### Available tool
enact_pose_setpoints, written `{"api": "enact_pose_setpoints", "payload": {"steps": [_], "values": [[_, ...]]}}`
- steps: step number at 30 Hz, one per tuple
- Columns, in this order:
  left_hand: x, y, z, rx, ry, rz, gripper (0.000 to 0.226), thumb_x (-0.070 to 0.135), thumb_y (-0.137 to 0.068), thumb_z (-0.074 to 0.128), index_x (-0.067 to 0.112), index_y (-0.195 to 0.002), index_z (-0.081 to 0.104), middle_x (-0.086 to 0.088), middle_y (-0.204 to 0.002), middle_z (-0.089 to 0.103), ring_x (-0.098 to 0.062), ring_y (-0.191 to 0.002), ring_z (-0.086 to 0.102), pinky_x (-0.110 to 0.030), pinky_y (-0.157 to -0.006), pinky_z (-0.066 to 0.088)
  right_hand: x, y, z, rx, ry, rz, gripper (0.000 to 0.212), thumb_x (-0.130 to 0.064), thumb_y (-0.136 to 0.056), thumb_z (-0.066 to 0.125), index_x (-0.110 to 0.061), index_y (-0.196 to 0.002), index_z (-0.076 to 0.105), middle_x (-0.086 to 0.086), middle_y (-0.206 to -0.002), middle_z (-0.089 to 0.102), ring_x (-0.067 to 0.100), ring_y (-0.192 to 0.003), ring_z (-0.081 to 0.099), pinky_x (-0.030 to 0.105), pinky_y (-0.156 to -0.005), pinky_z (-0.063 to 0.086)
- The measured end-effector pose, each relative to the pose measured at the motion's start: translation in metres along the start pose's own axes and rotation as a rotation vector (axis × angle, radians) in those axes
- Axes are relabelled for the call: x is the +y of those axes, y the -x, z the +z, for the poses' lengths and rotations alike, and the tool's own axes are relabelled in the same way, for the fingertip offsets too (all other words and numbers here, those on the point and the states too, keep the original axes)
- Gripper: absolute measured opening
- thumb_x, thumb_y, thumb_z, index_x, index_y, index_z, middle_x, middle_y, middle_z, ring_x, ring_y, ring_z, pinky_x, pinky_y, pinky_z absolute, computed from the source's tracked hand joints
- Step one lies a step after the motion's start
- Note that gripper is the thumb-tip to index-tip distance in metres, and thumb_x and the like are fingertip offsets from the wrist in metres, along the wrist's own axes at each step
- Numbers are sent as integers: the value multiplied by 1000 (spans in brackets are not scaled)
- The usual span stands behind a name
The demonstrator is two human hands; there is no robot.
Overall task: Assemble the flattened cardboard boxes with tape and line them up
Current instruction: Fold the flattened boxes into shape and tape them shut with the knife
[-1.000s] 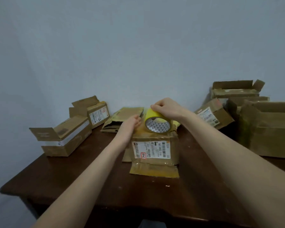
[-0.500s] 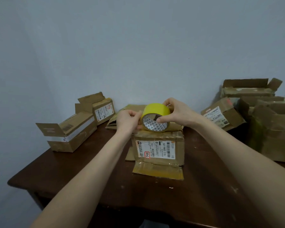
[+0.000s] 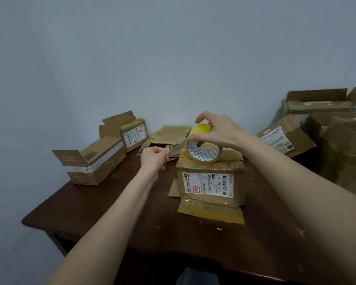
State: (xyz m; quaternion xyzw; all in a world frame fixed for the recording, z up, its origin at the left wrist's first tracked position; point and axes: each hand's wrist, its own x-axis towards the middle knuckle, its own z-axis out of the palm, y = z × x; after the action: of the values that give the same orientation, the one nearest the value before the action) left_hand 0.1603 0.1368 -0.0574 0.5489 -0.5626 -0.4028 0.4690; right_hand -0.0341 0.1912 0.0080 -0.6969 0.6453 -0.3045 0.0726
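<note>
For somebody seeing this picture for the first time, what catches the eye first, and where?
The yellow tape roll stands out most: the right hand grips it on edge atop the labelled cardboard box in the middle of the dark wooden table. The left hand is just left of it with curled fingers; whether it pinches tape is unclear. Open boxes lie at the left, a pile of boxes at the far right.

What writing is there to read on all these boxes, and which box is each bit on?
"507-P802 T70": white label on the middle box, beside a barcode.
Red-edged sticker on that label: handwritten figures, unclear.
Labels on the back-left box, the long left box and the right box: too blurred to read.
Tape roll: triangle pattern, no words.
</note>
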Motion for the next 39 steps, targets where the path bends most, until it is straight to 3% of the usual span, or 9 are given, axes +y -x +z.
{"api": "enact_pose_setpoints", "payload": {"steps": [10,14,18,23,28,31,33,35,39], "values": [[-31,19,18,-143,-123,-94,20,20,-95,56,11,-78,61,-4,-65,57,-15,-52,49,-23,-42,39,-3,9,7,-16,-48,-29,48,-66,-71,66,-43,-113,60,-6,-114,62,17,-101,57,41,-93,49],[-42,25,24,-140,-397,-39,23,17,-93,51,17,-115,60,-8,-109,67,-27,-104,62,-37,-84,51,0,13,11,4,-65,-13,55,-73,-68,60,-44,-115,58,-7,-114,62,15,-99,58,41,-91,49],[-24,36,17,-81,-114,283,37,17,-97,48,20,-134,53,7,-131,57,-11,-123,50,-33,-105,41,-1,13,13,22,-79,4,68,-82,-57,50,-48,-115,56,-9,-119,61,17,-108,55,43,-94,48],[-21,55,33,-317,-276,412,60,38,-97,47,22,-150,23,5,-142,45,-14,-130,42,-33,-106,37,-1,13,11,3,-68,14,55,-71,-71,60,-45,-119,56,-8,-123,60,16,-112,53,41,-95,47],[-38,47,18,-408,-256,145,54,54,-97,33,19,-133,53,0,-129,59,-19,-124,51,-38,-106,38,-1,16,10,15,-84,15,53,-68,-75,61,-44,-121,55,-8,-123,59,16,-108,55,38,-94,46],[-35,44,11,-258,-386,195,62,55,-95,38,15,-141,44,-4,-145,46,-20,-134,40,-36,-112,31,-2,17,10,9,-71,21,53,-68,-75,61,-45,-122,55,-8,-122,59,15,-106,54,37,-92,46],[-19,49,9,-94,-444,423,64,44,-93,52,14,-147,34,-2,-150,38,-16,-137,35,-29,-109,29,-4,19,9,7,-78,26,52,-66,-76,62,-44,-123,55,-9,-117,59,13,-97,55,34,-88,45],[-5,56,20,-138,-491,596,75,42,-88,60,17,-149,25,-2,-144,44,-16,-129,43,-28,-103,36,-3,18,7,4,-90,27,51,-64,-78,62,-44,-124,54,-10,-117,59,10,-90,57,31,-88,45],[-10,54,41,-167,-651,536,103,56,-79,63,20,-152,1,-8,-135,53,-26,-116,55,-37,-88,49,6,24,5,0,-263,58,61,-43,-84,68,-32,-139,44,-13,-124,50,8,-100,52,23,-85,37]]}}
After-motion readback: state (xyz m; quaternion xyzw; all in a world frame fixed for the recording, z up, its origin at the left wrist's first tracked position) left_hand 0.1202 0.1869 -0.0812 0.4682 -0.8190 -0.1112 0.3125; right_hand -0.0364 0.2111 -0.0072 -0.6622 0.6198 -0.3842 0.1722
